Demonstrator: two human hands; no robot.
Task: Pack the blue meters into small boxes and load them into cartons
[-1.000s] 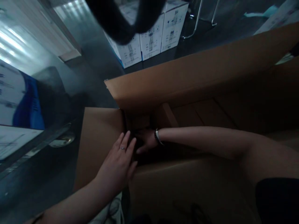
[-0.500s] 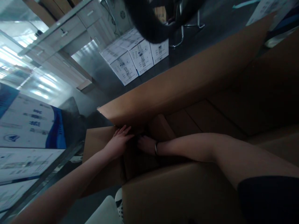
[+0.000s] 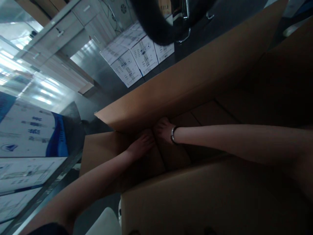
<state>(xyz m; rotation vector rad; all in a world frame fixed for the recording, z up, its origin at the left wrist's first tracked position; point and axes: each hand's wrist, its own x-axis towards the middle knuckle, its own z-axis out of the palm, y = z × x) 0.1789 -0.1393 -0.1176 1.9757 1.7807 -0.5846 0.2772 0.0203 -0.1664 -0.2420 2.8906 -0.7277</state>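
Note:
A large open cardboard carton (image 3: 195, 195) lies below me with its flaps spread outward. Inside it, brown cardboard boxes (image 3: 207, 112) sit side by side. My left hand (image 3: 142, 146) lies flat on a brown box (image 3: 149, 163) at the carton's left end, with its fingers stretched out and nothing held. Close beside it, my right hand (image 3: 164, 130), with a bracelet at the wrist, presses on the neighbouring box (image 3: 174, 156). Its fingers look spread, although the shade blurs their tips.
White printed boxes (image 3: 144, 55) stand on the floor beyond the far flap (image 3: 190, 75). Blue-and-white cartons (image 3: 31, 130) are stacked at the left. A desk with drawers (image 3: 66, 36) stands at the upper left. A dark curved object (image 3: 168, 36) blocks part of the top view.
My left hand has moved from the carton's corner inward onto a box. My right hand has risen from the gap and shifted right. The box that stood tilted beside it now lies level.

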